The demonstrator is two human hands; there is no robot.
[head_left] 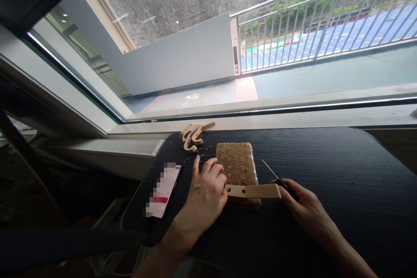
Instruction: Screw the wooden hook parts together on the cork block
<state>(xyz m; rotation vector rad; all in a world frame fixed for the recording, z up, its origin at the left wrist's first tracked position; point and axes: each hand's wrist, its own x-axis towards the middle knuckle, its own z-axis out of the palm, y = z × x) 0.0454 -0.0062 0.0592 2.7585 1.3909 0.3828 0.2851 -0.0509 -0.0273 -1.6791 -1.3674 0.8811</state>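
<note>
The left hand (206, 191) hides the near-left corner of the scuffed brown pad (237, 165) and the left end of the pale wooden strip (257, 191); its fingers are curled, but I cannot tell what they grip. A metal bit at the strip's left hole is too small to identify, and part of the phone (167, 186), left of the pad, is blurred out. The strip lies across the pad's near end, running from the left fingers toward the right hand (301, 202), which is closed around a dark-handled screwdriver (280, 181) right of the pad. The strip is smooth and flat-faced, with two dark holes toward its left end. Beyond the pad's far-left corner lie curved wooden hooks (195, 134) and several loose screws (202, 155).
</note>
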